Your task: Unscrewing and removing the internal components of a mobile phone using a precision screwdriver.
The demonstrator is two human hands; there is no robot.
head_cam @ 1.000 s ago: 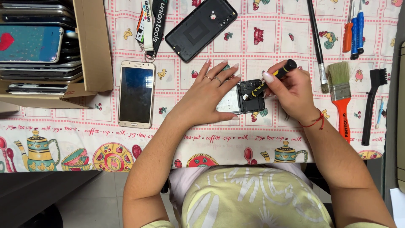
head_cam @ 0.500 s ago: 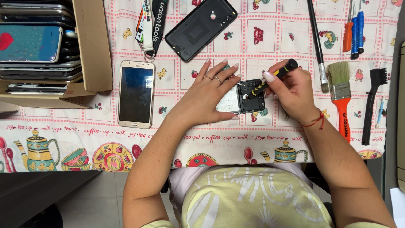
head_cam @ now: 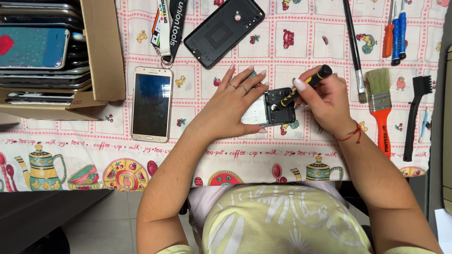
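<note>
Nothing has moved: your left hand [head_cam: 235,101] presses the open phone [head_cam: 273,107] flat; your right hand [head_cam: 325,96] grips the screwdriver [head_cam: 306,84]. Keep it straight.

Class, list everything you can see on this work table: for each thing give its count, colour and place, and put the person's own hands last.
opened phone: 1, black, centre
screwdriver: 1, black-yellow, tip on opened phone
back cover: 1, black, top centre
smartphone: 1, gold, left of centre
cardboard box: 1, brown, top left, holds stacked phones
lanyard: 1, black-white, top
paintbrushes: 2, orange and black, right
black brush: 1, far right
tablecloth: 1, pink-patterned
left hand: on opened phone
right hand: holds screwdriver
</note>
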